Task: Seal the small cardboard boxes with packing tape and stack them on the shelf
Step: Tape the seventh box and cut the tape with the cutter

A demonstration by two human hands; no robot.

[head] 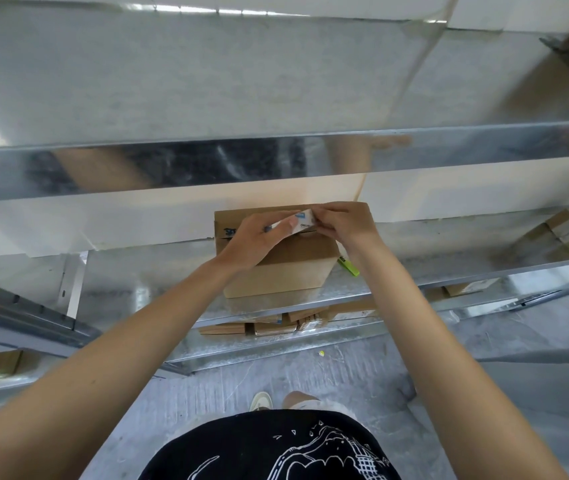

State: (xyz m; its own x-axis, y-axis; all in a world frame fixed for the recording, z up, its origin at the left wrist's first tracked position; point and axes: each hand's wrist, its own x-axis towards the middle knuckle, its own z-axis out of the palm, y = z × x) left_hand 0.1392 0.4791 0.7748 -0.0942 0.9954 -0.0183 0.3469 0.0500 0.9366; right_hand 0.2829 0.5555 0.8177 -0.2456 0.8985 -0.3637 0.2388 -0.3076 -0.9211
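On steel shelf (172,271), brown cardboard box (286,268), left hand (259,237), right hand (342,223) pinching white packet (302,218)

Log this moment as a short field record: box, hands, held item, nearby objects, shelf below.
box: cardboard box on a metal shelf
left hand: left hand pinches a small white box over the box top
right hand: right hand pinches the same white box
tape: none plainly visible
nearby: green marker right of the box
below: flat cardboard pieces on the lower shelf
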